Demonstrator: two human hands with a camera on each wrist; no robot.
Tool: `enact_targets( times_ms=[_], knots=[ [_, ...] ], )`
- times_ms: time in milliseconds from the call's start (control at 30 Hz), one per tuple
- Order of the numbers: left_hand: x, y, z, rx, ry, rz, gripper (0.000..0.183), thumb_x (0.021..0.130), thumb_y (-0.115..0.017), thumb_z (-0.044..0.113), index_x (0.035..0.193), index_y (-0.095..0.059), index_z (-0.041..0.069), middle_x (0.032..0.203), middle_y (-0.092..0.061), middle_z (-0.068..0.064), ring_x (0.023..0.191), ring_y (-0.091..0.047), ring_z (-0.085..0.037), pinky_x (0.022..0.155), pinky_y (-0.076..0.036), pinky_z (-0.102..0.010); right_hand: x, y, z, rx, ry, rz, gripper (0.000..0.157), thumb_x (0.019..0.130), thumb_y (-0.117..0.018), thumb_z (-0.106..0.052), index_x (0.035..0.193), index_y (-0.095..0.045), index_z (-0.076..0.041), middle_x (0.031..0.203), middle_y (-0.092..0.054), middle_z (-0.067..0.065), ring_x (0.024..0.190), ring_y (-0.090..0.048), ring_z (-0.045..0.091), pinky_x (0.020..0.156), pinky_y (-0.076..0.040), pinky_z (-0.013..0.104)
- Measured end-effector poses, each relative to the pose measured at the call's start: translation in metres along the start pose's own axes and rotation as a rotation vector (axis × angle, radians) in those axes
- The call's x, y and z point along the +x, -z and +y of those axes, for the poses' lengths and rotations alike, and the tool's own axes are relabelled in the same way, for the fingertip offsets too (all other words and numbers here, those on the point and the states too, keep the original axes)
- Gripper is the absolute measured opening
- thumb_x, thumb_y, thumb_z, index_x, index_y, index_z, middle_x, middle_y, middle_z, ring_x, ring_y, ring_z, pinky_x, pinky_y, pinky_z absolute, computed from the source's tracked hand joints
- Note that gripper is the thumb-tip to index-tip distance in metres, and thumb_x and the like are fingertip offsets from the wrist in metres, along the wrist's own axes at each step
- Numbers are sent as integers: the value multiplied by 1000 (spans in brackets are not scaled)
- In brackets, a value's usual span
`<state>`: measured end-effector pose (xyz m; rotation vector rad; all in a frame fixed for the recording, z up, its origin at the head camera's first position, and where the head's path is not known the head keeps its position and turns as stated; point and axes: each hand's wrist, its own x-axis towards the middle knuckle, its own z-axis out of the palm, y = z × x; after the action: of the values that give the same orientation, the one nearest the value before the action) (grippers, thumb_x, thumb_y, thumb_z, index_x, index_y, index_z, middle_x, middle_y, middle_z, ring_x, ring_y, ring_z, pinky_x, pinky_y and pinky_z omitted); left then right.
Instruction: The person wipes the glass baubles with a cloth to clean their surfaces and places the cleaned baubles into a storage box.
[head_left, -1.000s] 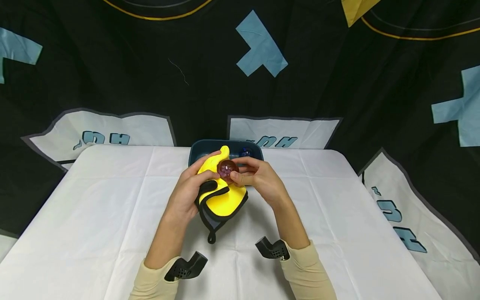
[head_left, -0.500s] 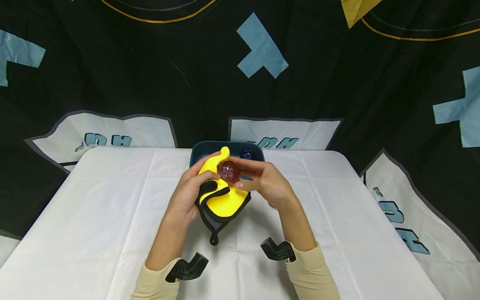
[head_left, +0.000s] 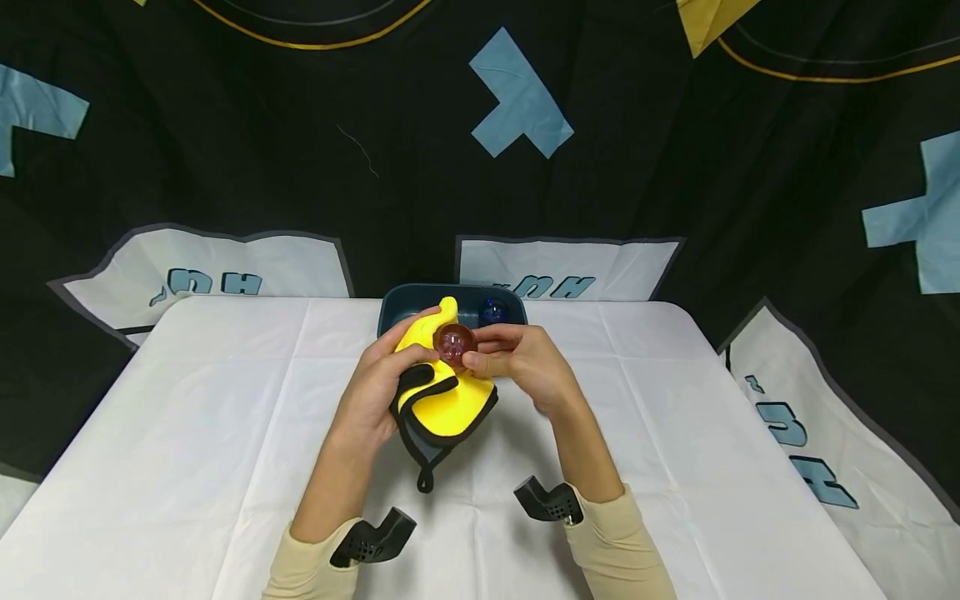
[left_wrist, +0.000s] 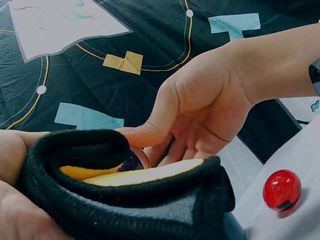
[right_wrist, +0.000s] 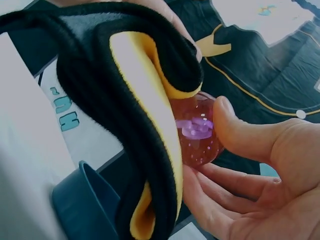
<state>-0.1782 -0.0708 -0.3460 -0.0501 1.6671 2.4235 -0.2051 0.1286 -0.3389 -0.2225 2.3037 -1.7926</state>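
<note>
My left hand (head_left: 372, 379) grips a folded yellow cloth (head_left: 453, 410) with black edging, a grey back and a hanging loop. A clear reddish ball (head_left: 454, 344) with purple bits inside, seen close in the right wrist view, sits against the yellow side of the cloth. The thumb and fingers of my right hand (head_left: 525, 367) pinch this ball (right_wrist: 200, 132) from the right. In the left wrist view the cloth (left_wrist: 135, 200) covers most of the ball, and my right hand (left_wrist: 200, 105) reaches in behind it.
Behind the hands a dark teal tray (head_left: 408, 293) stands at the table's far edge, with a blue ball (head_left: 493, 312) in its right part. A red ball (left_wrist: 282, 190) lies on the white tablecloth in the left wrist view. A black printed curtain (head_left: 405, 183) hangs behind.
Half a second ago my right thumb and fingers spread wider and shifted right, and now they close in on the ball again. My left hand keeps its grip on the cloth.
</note>
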Motion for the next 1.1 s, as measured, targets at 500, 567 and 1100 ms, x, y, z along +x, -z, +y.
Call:
enact_targets(
  times_ms=[500,567,1100],
  knots=[
    [-1,3,0,-4,-18,-21,54,92,-58,4,144,-57,18,148,-46,-3,129,-51,-26,98,-56,-28,-2,0,0,43,135,-113,51,87,-73,-1,135,-66,-16,137,-64,4,126,-61,28,103,-54,38],
    [-1,2,0,-8,-16,-26,54,92,-58,3,144,-57,18,148,-46,-3,130,-51,-26,98,-56,-29,-2,2,0,45,137,-121,54,85,-72,2,136,-65,-14,138,-64,5,127,-60,29,102,-55,39],
    [0,0,2,2,4,-16,55,90,-60,3,143,-58,19,148,-48,-2,129,-52,-26,97,-56,-27,0,1,-1,7,-15,-20,43,84,-81,-17,124,-69,-5,109,-76,13,97,-75,24,93,-59,36]
  ],
)
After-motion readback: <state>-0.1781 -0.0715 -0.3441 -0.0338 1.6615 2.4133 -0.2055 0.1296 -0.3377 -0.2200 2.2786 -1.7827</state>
